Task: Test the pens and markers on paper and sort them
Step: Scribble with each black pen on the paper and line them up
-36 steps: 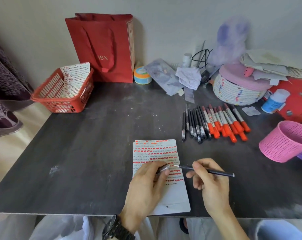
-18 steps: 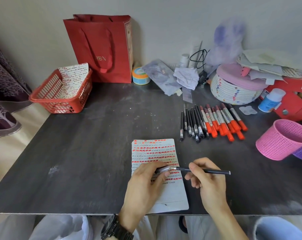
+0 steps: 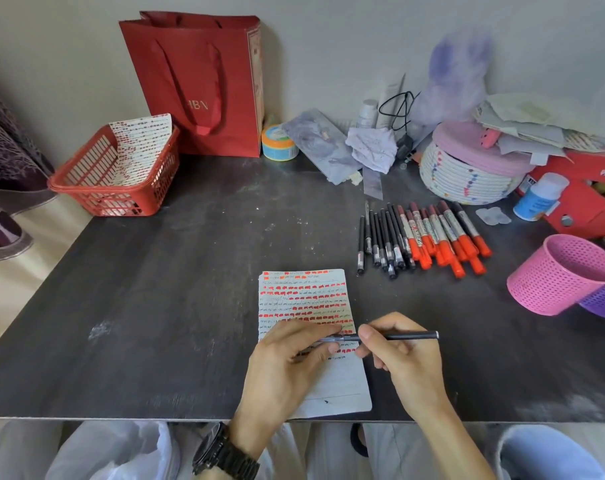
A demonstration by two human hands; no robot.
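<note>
The black pen [image 3: 408, 336] is lying left to right over the near half of the paper [image 3: 304, 296] on the desk [image 3: 155, 306]. The left hand [image 3: 287, 358] is gripping its left end and the right hand [image 3: 405, 362] is pinching the barrel, so any uncapping pull would be running sideways.

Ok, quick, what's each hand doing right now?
Left hand: pinching the pen at its cap end.
Right hand: gripping the pen's barrel.

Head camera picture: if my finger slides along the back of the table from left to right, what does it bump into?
Red basket → red paper bag → roll of tape → round woven basket with a pink lid → little white and blue bottle.
</note>
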